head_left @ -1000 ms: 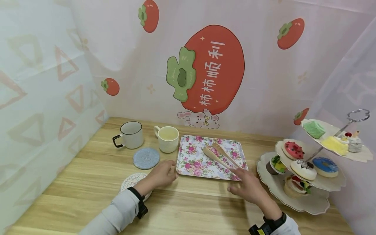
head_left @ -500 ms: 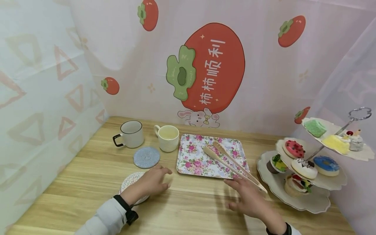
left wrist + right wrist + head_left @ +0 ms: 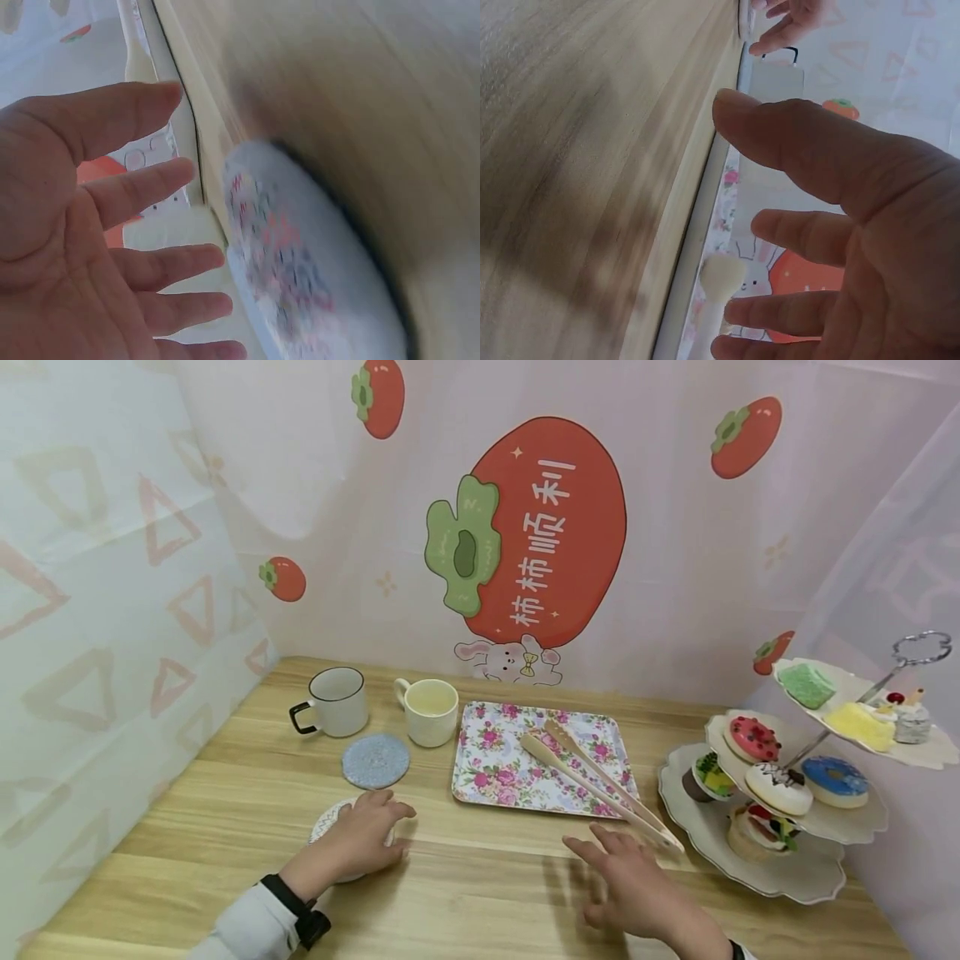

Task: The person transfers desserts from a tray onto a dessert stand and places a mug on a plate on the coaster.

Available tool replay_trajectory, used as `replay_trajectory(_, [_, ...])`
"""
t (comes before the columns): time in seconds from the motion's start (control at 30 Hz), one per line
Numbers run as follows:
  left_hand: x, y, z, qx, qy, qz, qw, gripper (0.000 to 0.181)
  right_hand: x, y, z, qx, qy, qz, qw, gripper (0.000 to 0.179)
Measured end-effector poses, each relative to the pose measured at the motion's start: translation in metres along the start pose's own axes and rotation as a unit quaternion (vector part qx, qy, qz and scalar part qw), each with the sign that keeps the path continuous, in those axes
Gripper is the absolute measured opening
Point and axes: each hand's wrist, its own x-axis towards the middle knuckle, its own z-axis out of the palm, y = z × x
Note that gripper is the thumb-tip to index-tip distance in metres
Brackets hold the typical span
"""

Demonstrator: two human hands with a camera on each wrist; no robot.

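My left hand hovers over the white patterned coaster, partly covering it in the head view. From the left wrist, the fingers look spread and hold nothing; the coaster lies beyond them, blurred. My right hand, also without anything in it, is just in front of the tongs. Those tongs lie diagonally on the floral tray, their handle end jutting past its front right corner. In the right wrist view the thumb and fingers are apart, with the tray edge behind.
Behind the left hand are a blue-grey coaster, a white mug with a black handle and a cream mug. A tiered stand with doughnuts and cakes occupies the right side. Printed cloth encloses the table.
The right hand has let go of the tongs and drawn back toward the front. The left hand has moved from the tray's left edge back and left, over the patterned coaster.
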Motion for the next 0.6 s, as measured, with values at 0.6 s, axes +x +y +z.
replay_trajectory(0.6, [-0.014, -0.035, -0.015, -0.053, -0.066, -0.026, 0.9961, 0.084, -0.005, 0.001, 0.0, 0.038, -0.083, 0.006, 0.9958, 0.085])
